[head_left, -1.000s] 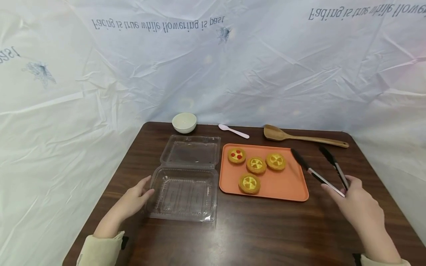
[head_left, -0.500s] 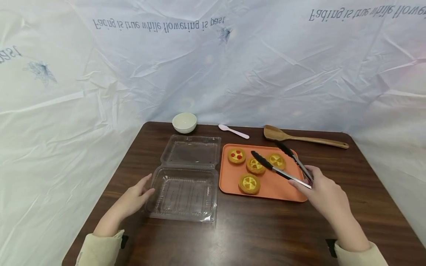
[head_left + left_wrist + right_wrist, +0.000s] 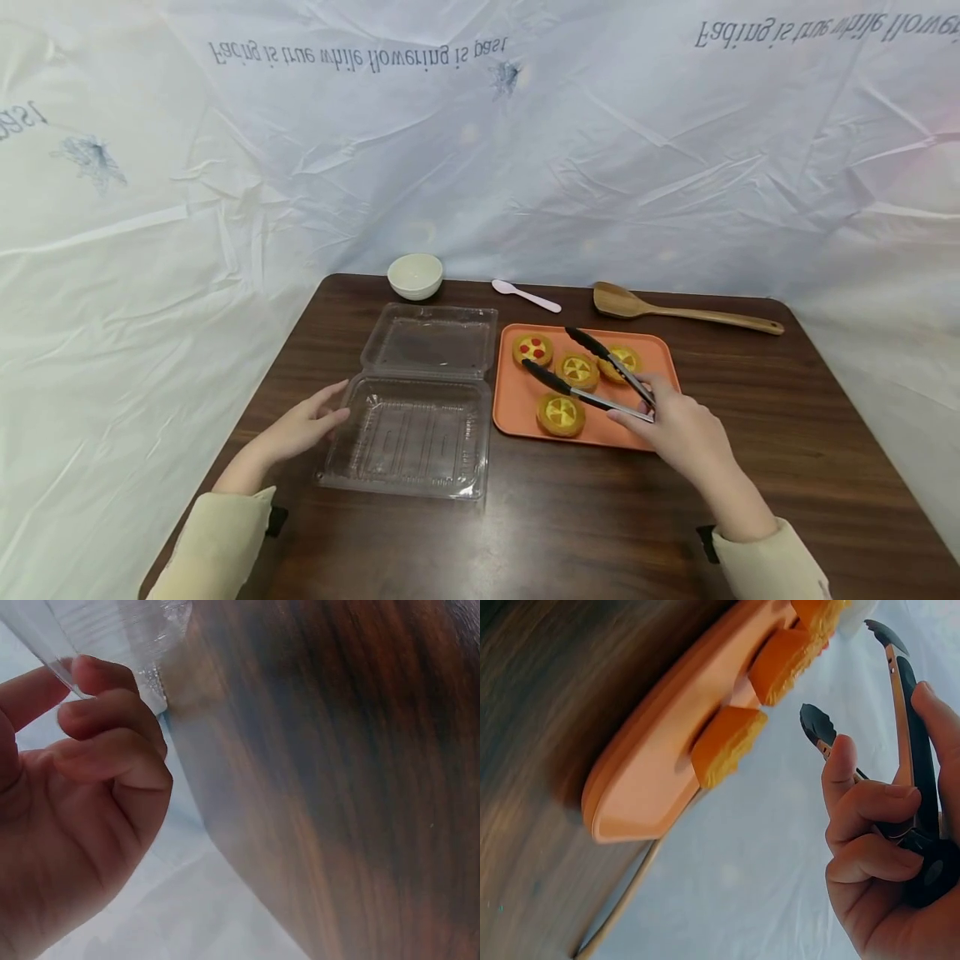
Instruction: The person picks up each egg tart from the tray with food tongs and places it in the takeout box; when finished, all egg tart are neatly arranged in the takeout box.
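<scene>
My left hand (image 3: 296, 429) pinches the left rim of a clear plastic clamshell container (image 3: 412, 442), which lies with its lid folded back. In the left wrist view, thumb and fingers (image 3: 112, 716) meet at the clear rim. My right hand (image 3: 686, 429) grips black-tipped metal tongs (image 3: 600, 400), their arms spread apart above the orange tray (image 3: 517, 408). On that tray sit several egg tarts, one of them a tart with red dots (image 3: 533, 352). Two yellow-topped tarts, a middle tart (image 3: 576, 372) and a front tart (image 3: 561, 415), lie near the tongs. Nothing is between the tong tips.
Along the back of the dark wooden table (image 3: 570, 517) are a white bowl (image 3: 416, 277), a pale pink spoon (image 3: 527, 295) and a wooden spatula (image 3: 675, 312). A white printed sheet (image 3: 450, 167) hangs behind the table and down its sides.
My right hand has carried the tongs leftward from the tray's right side to over the tarts. My left hand has closed on the container's rim, and that edge has shifted slightly.
</scene>
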Tool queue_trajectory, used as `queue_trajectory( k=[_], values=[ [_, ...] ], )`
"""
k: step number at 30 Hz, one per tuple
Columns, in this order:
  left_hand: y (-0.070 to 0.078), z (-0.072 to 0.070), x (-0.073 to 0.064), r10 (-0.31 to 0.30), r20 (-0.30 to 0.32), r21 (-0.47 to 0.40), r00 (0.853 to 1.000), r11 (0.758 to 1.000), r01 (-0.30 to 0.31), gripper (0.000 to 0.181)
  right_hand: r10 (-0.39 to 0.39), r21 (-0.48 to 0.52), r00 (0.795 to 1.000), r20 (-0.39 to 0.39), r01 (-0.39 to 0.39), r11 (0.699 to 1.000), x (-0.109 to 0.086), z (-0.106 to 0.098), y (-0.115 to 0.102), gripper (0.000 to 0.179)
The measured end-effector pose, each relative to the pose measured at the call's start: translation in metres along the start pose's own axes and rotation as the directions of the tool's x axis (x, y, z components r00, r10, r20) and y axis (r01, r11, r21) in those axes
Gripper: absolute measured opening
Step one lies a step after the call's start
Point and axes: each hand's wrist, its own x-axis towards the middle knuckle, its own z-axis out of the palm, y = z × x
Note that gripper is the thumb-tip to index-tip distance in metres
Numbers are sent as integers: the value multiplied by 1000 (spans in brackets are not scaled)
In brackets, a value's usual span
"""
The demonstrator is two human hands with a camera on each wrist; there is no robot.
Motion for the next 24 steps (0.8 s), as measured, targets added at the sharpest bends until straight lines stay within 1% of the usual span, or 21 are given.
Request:
queue_trajectory(
  k=[4,6,9,13,17,20,24],
  values=[
    [-5,0,2,6,35,-60,999,998,-4,61,-22,-7,1000,-7,22,1000,6,9,-3,72],
    [-6,-1,2,17,44,-74,999,997,-14,61,-40,-15,999,-17,40,999,9,13,-6,71],
    [-7,-1,1,44,56,-88,997,995,-39,61,-74,-46,996,-49,71,996,15,20,-10,70],
    [-7,-3,0,63,70,-123,996,991,-54,61,-104,-81,991,-84,97,992,22,27,-16,72],
    [-7,-3,-1,60,80,-152,995,987,-47,61,-101,-90,993,-66,95,991,27,31,-21,74],
    [-7,-3,-1,63,83,-155,995,987,-49,61,-86,-90,995,-46,82,993,29,32,-23,75],
    [-9,-1,1,65,81,-149,995,987,-52,60,-84,-115,995,-61,76,990,28,34,-23,72]
  ],
)
